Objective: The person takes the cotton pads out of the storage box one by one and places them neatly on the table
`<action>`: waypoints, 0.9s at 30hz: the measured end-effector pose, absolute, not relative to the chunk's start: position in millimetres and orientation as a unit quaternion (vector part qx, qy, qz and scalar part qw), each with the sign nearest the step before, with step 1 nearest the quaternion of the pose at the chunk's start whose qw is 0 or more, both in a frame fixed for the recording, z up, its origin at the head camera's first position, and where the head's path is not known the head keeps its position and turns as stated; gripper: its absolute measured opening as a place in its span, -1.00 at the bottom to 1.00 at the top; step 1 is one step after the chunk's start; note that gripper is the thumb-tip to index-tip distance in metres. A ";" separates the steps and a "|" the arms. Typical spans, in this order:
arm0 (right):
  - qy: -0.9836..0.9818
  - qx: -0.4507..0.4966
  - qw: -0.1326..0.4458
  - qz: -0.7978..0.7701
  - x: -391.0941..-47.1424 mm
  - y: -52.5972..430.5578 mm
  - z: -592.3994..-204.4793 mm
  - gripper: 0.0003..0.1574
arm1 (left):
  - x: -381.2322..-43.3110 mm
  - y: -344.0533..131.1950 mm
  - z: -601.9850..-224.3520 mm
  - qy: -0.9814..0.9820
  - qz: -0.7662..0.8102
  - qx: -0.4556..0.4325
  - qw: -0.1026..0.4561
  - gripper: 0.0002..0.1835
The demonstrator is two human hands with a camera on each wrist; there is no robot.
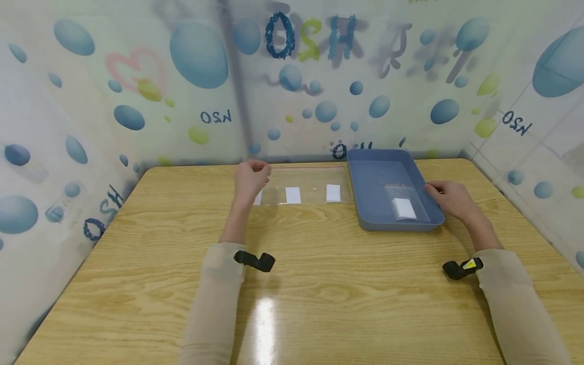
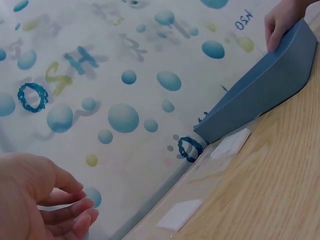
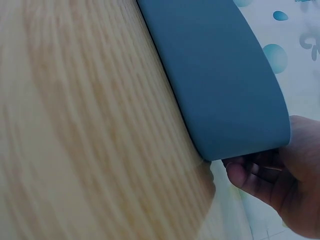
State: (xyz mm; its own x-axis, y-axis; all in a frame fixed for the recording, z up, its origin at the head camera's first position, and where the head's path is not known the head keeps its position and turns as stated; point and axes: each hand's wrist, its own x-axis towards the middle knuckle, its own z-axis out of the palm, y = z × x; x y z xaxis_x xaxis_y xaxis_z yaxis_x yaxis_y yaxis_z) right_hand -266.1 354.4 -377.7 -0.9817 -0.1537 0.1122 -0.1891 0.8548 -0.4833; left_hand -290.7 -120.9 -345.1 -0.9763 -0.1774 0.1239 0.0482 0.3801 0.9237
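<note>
- head view: from high at the near side, facing forward and down over the counter (image 1: 328,289) to the patterned wall (image 1: 278,121); the farthest off
- left wrist view: close by the left grip (image 1: 249,183), tilted, facing the wall and the tray (image 1: 394,226)
- right wrist view: low, turned sideways, very near the tray's outer side
- all three share the tray and right grip (image 1: 449,197)

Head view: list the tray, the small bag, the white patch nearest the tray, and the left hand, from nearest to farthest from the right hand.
From the right hand:
1. Tray, held at its right rim.
2. Small bag, inside the tray.
3. White patch, left of the tray.
4. Left hand, farthest left.
</note>
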 end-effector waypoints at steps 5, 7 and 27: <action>-0.962 0.093 0.039 0.253 -266.4 354.8 -378.1 -0.39 | -287.7 -110.7 -337.5 -0.815 -0.574 0.035 0.073 -0.76; -0.963 0.094 0.039 0.251 -266.6 354.9 -378.3 -0.39 | -286.4 -106.6 -334.9 -0.808 -0.584 0.033 0.063 -0.75; -0.965 0.099 0.038 0.241 -267.6 354.9 -378.8 -0.44 | -275.5 -62.1 -331.9 -0.801 -0.595 -0.040 0.047 -0.80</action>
State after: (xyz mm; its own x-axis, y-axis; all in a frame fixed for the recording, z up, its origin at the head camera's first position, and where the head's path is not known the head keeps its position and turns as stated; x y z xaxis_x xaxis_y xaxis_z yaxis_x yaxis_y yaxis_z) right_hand -267.6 354.9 -378.8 -0.9776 -0.1720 0.1216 -0.2090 0.8643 -0.4575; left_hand -275.5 -62.1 -331.9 -0.9923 0.0079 0.1239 0.1209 0.2884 0.9499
